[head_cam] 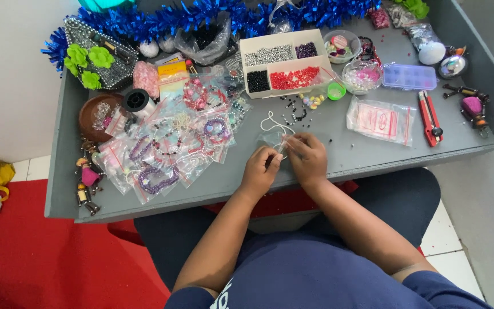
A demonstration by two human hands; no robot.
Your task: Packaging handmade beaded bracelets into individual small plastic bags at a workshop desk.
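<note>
Both hands meet at the table's [201,197] near edge: my left hand [260,170] and right hand [308,157] pinch a small clear bag [275,140] between their fingertips, bag just above the grey top. Just beyond it I see a white cord [271,122] lying looped, then loose beads [307,106] scattered. Left of the hands, a spread of bagged bracelets [167,149]. To the right, a flat packet [381,120] and a red cutter [430,119]. Farther back, a white bead box [284,63], a clear bowl [361,75], and blue tinsel [201,17] along the far edge.
</note>
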